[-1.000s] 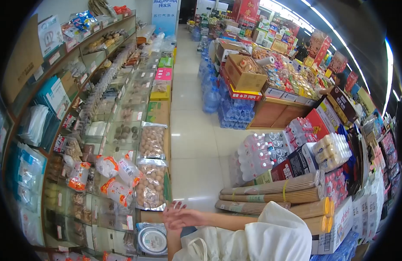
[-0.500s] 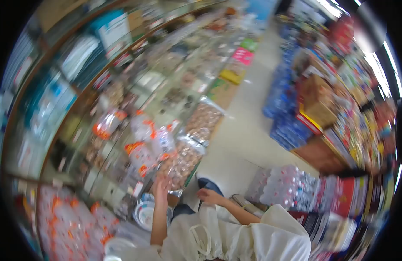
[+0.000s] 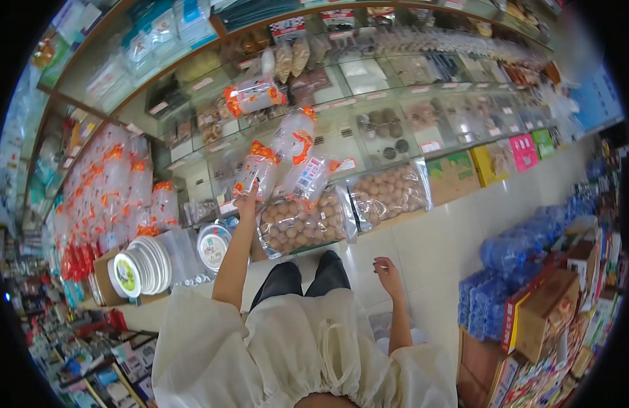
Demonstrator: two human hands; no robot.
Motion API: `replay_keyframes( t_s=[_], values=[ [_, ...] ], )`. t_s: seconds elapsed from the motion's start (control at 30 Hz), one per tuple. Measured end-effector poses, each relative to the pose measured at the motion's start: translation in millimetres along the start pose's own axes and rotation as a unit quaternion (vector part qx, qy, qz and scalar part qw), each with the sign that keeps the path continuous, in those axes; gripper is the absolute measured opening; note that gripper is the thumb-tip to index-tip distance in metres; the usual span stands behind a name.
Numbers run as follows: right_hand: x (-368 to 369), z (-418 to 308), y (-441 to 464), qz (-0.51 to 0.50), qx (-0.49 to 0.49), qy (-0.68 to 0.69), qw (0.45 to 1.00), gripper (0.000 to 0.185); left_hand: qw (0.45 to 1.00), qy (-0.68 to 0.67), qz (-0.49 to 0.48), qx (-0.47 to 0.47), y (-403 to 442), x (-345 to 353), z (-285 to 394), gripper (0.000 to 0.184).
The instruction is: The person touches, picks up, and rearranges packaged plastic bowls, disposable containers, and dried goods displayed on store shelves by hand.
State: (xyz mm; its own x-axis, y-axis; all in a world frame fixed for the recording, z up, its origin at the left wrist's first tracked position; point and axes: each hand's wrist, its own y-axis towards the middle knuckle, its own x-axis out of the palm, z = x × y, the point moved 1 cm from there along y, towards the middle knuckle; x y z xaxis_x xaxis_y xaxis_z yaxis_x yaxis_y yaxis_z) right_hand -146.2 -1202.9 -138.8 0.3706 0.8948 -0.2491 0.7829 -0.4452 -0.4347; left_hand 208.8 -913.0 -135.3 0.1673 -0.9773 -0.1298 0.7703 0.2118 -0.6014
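My left hand [image 3: 246, 198] is at the near end of a clear plastic pack with orange printed ends [image 3: 258, 168], its fingers on the wrapper and partly hidden; it looks closed on that end. Two similar packs lie against it: one behind [image 3: 294, 136] and one to the right with a barcode label [image 3: 305, 178]. Another pack [image 3: 254, 96] lies farther back on the glass display. Just right of my left hand is a clear bag of round brown things [image 3: 304, 224], with a second such bag [image 3: 389, 194] beside it. Over the floor, my right hand [image 3: 386, 273] hangs empty, fingers loosely bent and apart.
Many orange-ended packs [image 3: 107, 194] are piled at the left, above stacked white lidded tubs [image 3: 143, 266]. Divided glass compartments [image 3: 382, 129] run along the counter. At the right stand blue bottles [image 3: 488, 299] and a cardboard box [image 3: 545, 316]. Tiled floor [image 3: 430, 251] lies between.
My view has swung left to face the counter. My left hand has moved from beside the brown bag onto the near pack. My right hand has moved away from my body, over the floor.
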Motion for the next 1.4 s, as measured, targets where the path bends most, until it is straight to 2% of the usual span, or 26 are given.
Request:
replay_keyframes(
  t_s=[0.07,0.1,0.23,0.3,0.4,0.43,0.5,0.6,0.7,0.8,0.9,1.0,1.1,1.13,1.17,1.2,1.23,1.4],
  values=[
    [-13.4,24.6,8.9,-0.009,0.007,-0.016,1.000,0.021,0.997,-0.047,-0.041,-0.044,19.8,-5.9,-14.2,0.051],
    [-18.4,23.0,10.9,-0.023,0.026,-0.041,0.999,0.021,0.993,-0.091,-0.039,-0.058,49.6,-12.9,-38.4,0.044],
    [-7.8,3.3,28.4,-0.082,0.060,0.050,0.994,0.023,0.998,-0.050,-0.043,-0.003,31.7,-2.1,-27.8,0.034],
    [14.0,-7.1,50.3,-0.121,0.052,0.080,0.988,0.024,0.998,-0.040,-0.043,-0.003,30.6,-5.7,-23.0,0.030],
    [55.4,-43.4,83.5,-0.181,-0.024,0.121,0.976,0.025,0.993,-0.117,-0.027,0.004,5.4,-13.6,-5.7,0.028],
    [70.3,-51.7,95.5,-0.193,-0.049,0.114,0.973,0.026,0.998,-0.070,-0.005,0.004,-10.4,-20.5,5.6,0.027],
    [91.3,-89.1,109.3,-0.180,-0.091,-0.012,0.979,0.041,0.996,-0.086,-0.003,0.039,-32.8,-44.0,11.3,0.028],
    [125.3,-134.5,122.3,-0.010,-0.155,-0.242,0.958,0.063,0.994,-0.084,0.031,0.067,-84.7,-78.5,27.9,0.032],
    [152.1,-170.1,130.7,0.069,-0.229,-0.286,0.928,0.081,0.991,-0.098,0.043,0.079,-119.5,-122.9,25.5,0.032],
    [173.0,-196.4,132.0,0.020,-0.168,-0.378,0.910,0.090,0.992,-0.095,0.035,0.071,-150.0,-160.0,18.3,0.031],
    [185.3,-177.8,152.0,0.016,-0.077,-0.312,0.947,0.093,0.996,-0.081,0.007,0.044,-168.9,-195.6,9.4,0.032],
    [185.2,-148.7,167.0,0.016,-0.067,-0.295,0.953,0.093,0.993,-0.117,0.004,0.034,-175.1,-223.6,-9.0,0.030],
    [173.9,-49.3,226.7,0.100,-0.279,-0.141,0.945,0.076,0.992,-0.119,-0.026,0.018,-171.2,-258.2,-22.2,0.031],
    [165.4,-69.6,200.0,0.050,-0.174,-0.020,0.983,0.070,0.992,-0.121,-0.036,0.013,-169.1,-270.1,-26.6,0.031],
    [150.2,-117.9,152.0,0.002,-0.064,0.104,0.993,0.063,0.992,-0.120,-0.034,0.014,-164.8,-284.3,-32.3,0.031],
    [146.4,-149.0,117.6,-0.045,0.044,0.226,0.972,0.057,0.992,-0.122,-0.032,0.015,-159.2,-297.4,-37.9,0.031],
    [146.4,-146.5,102.0,-0.079,0.051,0.273,0.957,0.047,0.991,-0.128,-0.030,0.014,-156.1,-306.8,-45.2,0.031],
    [187.3,-168.9,-7.9,-0.165,0.024,0.345,0.924,0.049,0.978,-0.191,-0.078,0.030,-152.3,-353.7,-54.5,0.031]
  ],
)
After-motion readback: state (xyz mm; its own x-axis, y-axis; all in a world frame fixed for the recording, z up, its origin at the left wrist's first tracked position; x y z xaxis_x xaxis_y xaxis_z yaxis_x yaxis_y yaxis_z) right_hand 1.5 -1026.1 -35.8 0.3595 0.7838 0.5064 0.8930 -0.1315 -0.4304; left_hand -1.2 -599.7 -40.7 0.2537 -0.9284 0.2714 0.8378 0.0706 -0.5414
